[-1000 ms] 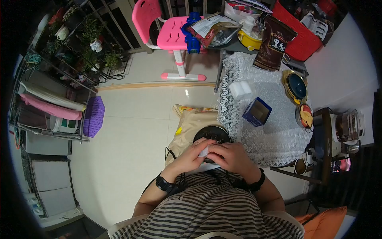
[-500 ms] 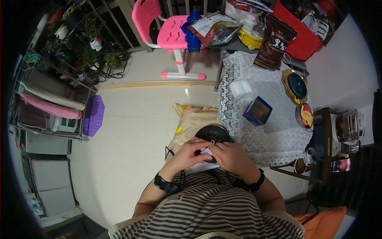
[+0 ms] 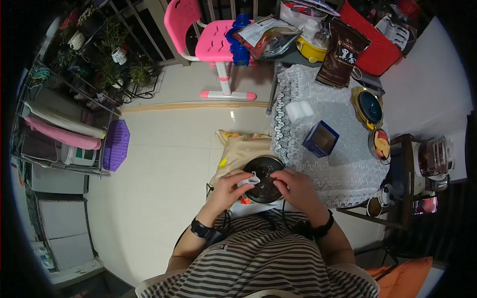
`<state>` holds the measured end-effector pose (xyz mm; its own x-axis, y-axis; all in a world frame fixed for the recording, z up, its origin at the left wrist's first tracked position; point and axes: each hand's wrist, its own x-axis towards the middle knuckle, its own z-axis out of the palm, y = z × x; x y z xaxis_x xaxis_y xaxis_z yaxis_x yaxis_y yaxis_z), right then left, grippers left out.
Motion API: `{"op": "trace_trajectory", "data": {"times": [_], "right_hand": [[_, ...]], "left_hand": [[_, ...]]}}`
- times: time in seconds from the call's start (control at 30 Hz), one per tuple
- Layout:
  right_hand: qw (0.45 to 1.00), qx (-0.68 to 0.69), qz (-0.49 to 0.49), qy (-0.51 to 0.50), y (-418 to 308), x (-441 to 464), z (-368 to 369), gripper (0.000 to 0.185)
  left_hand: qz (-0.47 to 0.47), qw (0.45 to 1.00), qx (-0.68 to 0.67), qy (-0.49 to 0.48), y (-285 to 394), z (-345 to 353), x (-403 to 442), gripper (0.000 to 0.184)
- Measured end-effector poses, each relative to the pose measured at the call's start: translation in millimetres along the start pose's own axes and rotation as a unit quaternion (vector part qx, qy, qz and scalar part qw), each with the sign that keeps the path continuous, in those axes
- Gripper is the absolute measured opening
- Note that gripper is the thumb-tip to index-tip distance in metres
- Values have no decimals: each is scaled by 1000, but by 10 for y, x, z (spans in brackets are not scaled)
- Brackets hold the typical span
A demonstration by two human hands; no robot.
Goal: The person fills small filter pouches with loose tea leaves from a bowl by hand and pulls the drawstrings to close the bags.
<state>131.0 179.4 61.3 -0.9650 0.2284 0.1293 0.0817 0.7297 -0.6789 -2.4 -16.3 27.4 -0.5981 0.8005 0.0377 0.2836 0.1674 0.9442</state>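
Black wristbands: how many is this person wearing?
2: one band at the wrist of the left hand, which pinches a white piece; another band at the wrist of the right hand, over the dark bowl.

Dish (image 3: 263, 171) beside table (image 3: 355, 154) (box (image 3: 321, 139) on table).

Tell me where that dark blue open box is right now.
In the head view, the blue box sits right of centre on the lace-covered table, just below the white packets.
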Motion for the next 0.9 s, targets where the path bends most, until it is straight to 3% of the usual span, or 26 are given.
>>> {"op": "trace_trajectory", "data": {"times": [0.17, 0.23, 0.3, 0.33, 0.4, 0.5, 0.63, 0.67, 0.9], "right_hand": [[995, -83, 8, -63, 176, 53, 201, 31], [991, -101, 6, -82, 133, 125, 256, 39], [971, -209, 32, -114, 53, 201, 339, 58], [971, -209, 31, -113, 46, 221, 384, 58], [964, -221, 32, -144, 77, 255, 496, 77], [956, -237, 23, -173, 71, 273, 616, 81], [956, -243, -21, -161, 130, 249, 747, 65], [963, -219, -19, -158, 130, 238, 730, 48], [983, -137, -9, -119, 310, 201, 783, 26]], "left_hand": [[3, 999, -13, 30, -23, 46, -7, 29], [-62, 998, -17, 9, 59, 33, -8, 30], [-31, 999, -13, 20, 22, 61, -10, 29], [-1, 1000, -11, 28, 1, 73, -12, 29], [0, 1000, -5, 26, -16, 76, -25, 29], [2, 1000, 4, 24, 1, 67, -31, 28], [35, 999, 3, 29, -25, 67, 0, 28], [36, 999, 3, 29, -19, 62, 6, 28], [34, 999, 17, 32, -43, 59, 5, 29]]}}
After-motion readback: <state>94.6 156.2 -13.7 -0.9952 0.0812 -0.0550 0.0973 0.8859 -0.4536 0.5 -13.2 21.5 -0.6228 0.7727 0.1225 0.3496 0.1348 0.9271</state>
